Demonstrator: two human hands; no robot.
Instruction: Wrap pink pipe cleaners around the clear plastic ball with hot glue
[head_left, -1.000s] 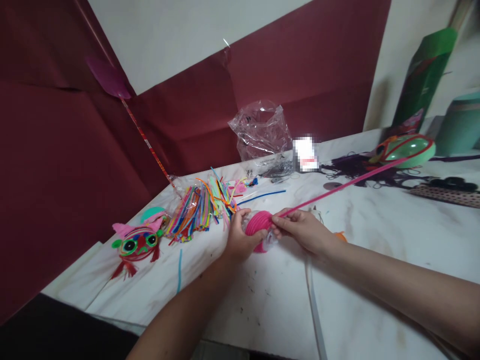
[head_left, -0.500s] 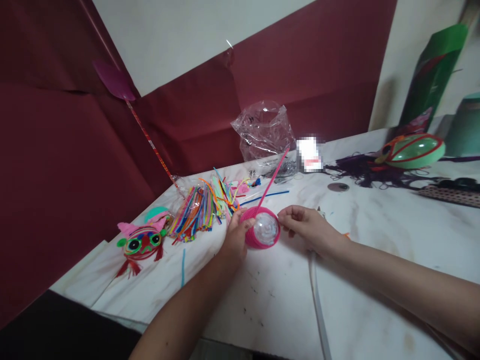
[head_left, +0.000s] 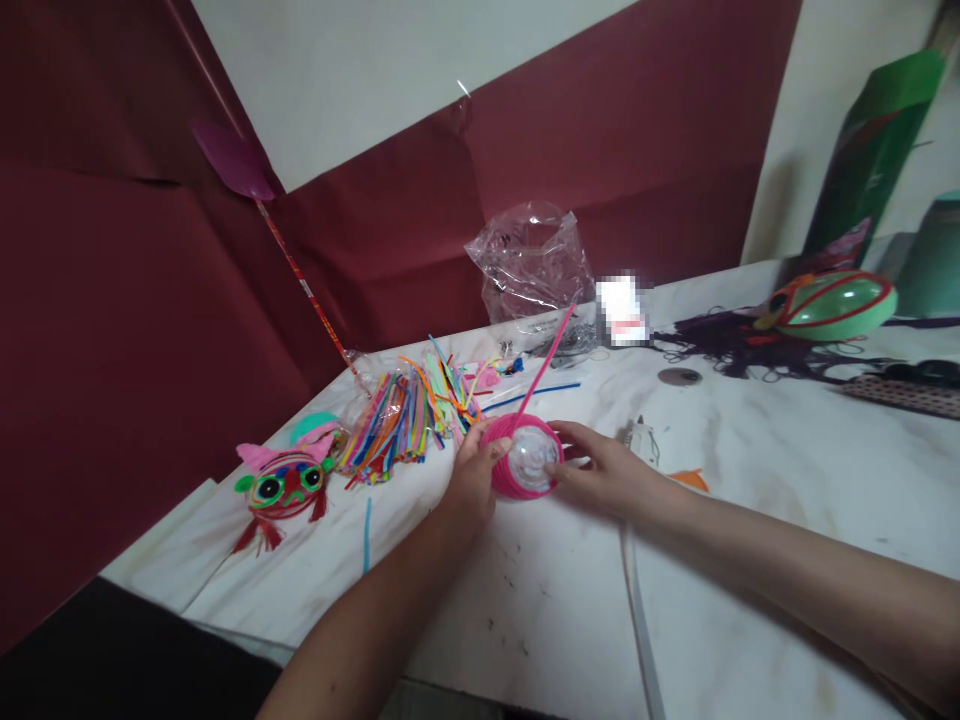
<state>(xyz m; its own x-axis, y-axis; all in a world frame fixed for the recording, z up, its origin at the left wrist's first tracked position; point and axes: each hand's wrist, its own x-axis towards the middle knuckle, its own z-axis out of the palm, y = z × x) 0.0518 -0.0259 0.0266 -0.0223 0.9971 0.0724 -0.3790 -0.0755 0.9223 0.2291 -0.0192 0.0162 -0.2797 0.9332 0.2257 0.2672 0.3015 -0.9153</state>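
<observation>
My left hand is closed round the left side of a clear plastic ball wound with bright pink pipe cleaner. A loose straight end of the pink pipe cleaner sticks up and to the right. At the ball's right edge is my right hand, its thumb on the clear face and its fingers on the pink rim. Just beyond the right hand lies a white glue gun, partly hidden, and an orange piece shows behind the wrist.
A bundle of coloured pipe cleaners lies left of the ball, beside a decorated face. Behind stand a clear plastic bag and a blurred white item. At right are a green balloon and dark threads. A pale cord runs forward.
My right hand has moved from the rim's edge onto the ball, its thumb now on the clear face. The glue gun and orange piece show more. My left hand keeps its hold.
</observation>
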